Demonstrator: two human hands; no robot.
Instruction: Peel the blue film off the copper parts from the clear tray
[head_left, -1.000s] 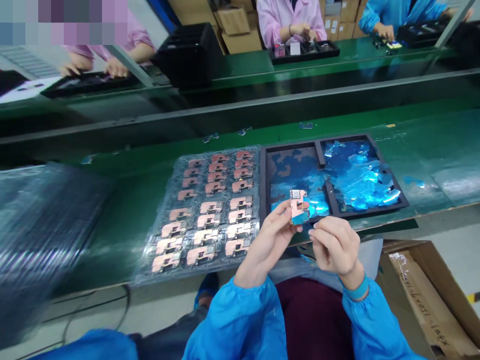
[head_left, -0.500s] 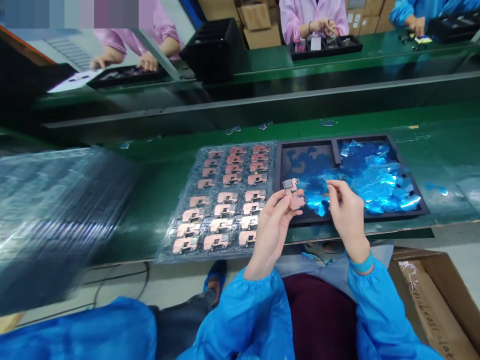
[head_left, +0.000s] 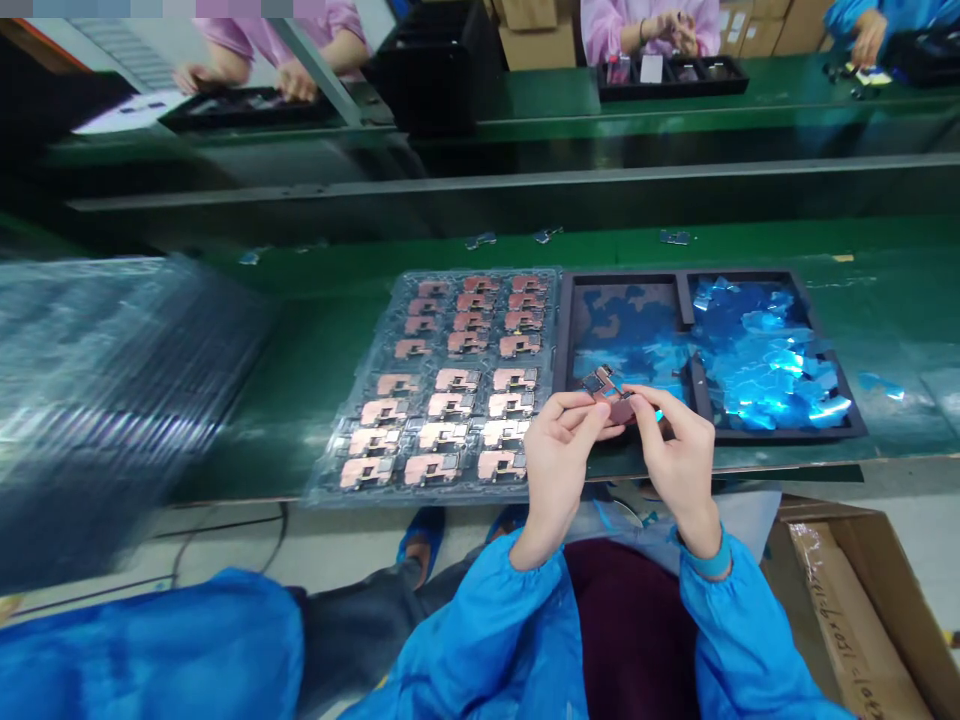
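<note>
My left hand [head_left: 561,455] pinches a small pinkish-copper circuit board [head_left: 604,384] between thumb and fingers, tilted above the front of a black tray [head_left: 568,340]. At the board's right end, the thumb and forefinger of my right hand [head_left: 681,445] are closed on its edge. Whether they also grip a thin film there is too small to tell. Shiny blue film pieces [head_left: 772,365] fill the tray's right compartment, and more lie in the left one. Left of it, a clear plastic tray [head_left: 401,375] holds rows of similar boards [head_left: 448,405].
A blurred stack of clear plastic trays [head_left: 97,400] stands at the left. Several small boards [head_left: 675,238] lie along the back of the green bench [head_left: 915,300]. Co-workers' hands [head_left: 675,32] are busy across the divider. An open cardboard box [head_left: 862,600] sits below right.
My right hand has moved left and down from over the black tray to the board's edge. The board in my left hand has tilted. The whole view has shifted slightly.
</note>
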